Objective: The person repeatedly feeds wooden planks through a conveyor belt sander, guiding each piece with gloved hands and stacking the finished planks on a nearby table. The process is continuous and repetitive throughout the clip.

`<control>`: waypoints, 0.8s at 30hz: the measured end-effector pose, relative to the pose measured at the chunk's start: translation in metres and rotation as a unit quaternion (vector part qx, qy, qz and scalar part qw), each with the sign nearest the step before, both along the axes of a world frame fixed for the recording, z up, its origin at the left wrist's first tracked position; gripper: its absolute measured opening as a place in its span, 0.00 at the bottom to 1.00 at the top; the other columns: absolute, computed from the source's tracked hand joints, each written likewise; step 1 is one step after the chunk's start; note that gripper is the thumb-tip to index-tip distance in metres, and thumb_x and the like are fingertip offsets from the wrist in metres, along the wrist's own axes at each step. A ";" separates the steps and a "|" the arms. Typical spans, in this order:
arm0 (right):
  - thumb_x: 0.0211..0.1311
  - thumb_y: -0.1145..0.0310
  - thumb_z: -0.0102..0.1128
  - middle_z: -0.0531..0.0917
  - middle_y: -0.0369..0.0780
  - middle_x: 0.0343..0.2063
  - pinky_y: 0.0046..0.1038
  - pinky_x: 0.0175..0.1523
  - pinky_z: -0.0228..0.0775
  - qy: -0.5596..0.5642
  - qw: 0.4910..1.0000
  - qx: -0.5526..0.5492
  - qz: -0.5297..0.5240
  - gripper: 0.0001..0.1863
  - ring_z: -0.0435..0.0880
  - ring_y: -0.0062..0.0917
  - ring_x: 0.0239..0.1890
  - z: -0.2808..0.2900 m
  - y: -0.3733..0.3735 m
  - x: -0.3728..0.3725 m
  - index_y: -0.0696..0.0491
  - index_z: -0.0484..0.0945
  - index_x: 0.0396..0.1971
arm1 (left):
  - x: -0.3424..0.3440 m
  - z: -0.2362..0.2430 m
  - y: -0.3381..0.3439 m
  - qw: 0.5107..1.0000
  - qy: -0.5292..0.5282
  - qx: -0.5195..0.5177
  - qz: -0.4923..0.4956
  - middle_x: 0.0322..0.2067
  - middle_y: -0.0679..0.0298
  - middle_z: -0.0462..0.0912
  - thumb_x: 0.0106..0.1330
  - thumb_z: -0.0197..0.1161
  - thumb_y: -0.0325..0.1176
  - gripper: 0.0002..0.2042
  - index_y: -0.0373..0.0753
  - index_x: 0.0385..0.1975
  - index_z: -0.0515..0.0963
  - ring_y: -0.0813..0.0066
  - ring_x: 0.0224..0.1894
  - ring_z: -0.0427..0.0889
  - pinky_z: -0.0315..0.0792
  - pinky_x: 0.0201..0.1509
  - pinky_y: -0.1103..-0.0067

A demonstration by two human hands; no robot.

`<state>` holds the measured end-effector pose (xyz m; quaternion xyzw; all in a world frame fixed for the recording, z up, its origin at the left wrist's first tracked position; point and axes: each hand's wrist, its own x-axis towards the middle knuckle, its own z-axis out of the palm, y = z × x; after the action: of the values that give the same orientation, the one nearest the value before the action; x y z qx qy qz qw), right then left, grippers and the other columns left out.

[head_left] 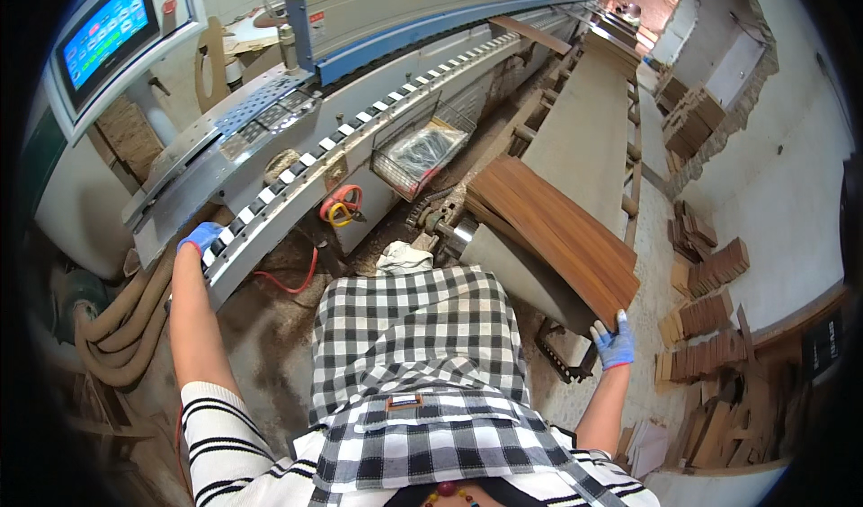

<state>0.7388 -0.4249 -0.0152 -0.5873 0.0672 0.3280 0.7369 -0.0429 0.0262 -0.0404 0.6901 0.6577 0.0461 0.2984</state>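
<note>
My left hand [201, 235], in a blue glove with a red cuff edge, is curled at the near end of a long roller rail [297, 167] with black and white rollers. Its fingers are partly hidden. On the right, my right hand [614, 343], gloved the same way, has its fingers apart, with the tips at the near corner of a reddish-brown wood-grain panel [562, 233]. That panel lies on top of a small stack, slanted across the near end of a grey conveyor belt [575, 129].
An edge-banding machine [387, 35] runs along the left, with a lit touch screen [106, 35]. A wire basket [422, 152] and orange-handled scissors [343, 206] hang on its side. Ribbed hoses [126, 341] lie lower left. Wooden strips [706, 350] are stacked along the right wall.
</note>
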 end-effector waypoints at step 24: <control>0.45 0.67 0.58 0.77 0.46 0.27 0.36 0.39 0.75 0.056 0.881 0.195 0.428 0.25 0.79 0.30 0.24 0.070 0.139 -0.230 0.63 0.67 0.44 | 0.037 0.032 -0.023 0.998 0.060 -0.010 0.006 0.43 0.54 0.78 0.57 0.53 0.53 0.24 0.38 0.42 0.77 0.57 0.47 0.75 0.66 0.51 0.69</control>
<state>0.5087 -0.2855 0.0550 -0.3836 -0.2149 0.6505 0.6193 -0.0059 0.0031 -0.0079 0.6848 0.6790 -0.0002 0.2644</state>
